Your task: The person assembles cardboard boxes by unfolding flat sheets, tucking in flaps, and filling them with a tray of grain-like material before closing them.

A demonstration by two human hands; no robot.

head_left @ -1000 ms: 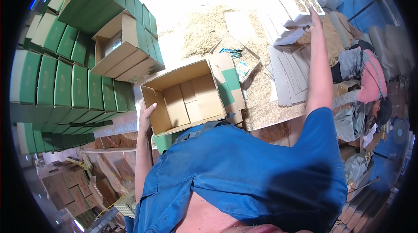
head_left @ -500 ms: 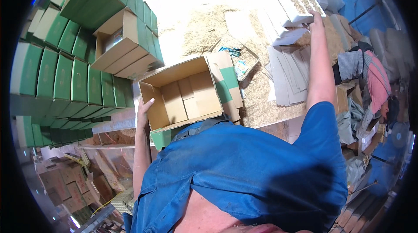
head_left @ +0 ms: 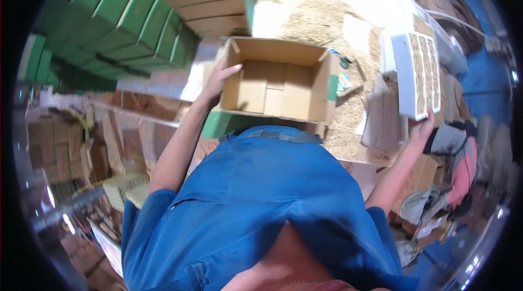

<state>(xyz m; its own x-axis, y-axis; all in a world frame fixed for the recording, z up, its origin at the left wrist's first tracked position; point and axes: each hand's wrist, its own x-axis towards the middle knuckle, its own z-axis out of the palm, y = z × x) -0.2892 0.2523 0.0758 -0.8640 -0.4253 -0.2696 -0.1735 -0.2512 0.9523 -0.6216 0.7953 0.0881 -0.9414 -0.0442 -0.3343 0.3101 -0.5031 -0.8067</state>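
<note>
Head view shows stacked green cartons [head_left: 125, 24] at upper left, then an open cardboard box [head_left: 278, 81] just ahead of the person's chest. Left hand [head_left: 218, 80] grips the box's left wall. Right hand [head_left: 424, 127] holds a white slotted tray [head_left: 417, 73] by its lower edge, right of the box.

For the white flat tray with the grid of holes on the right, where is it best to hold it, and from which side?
Probably the lower edge of the white grid tray, taken from below: it stands nearly on end, so that edge is free, and the right hand already holds it there. The left hand grips the open cardboard box by its wall.
</note>
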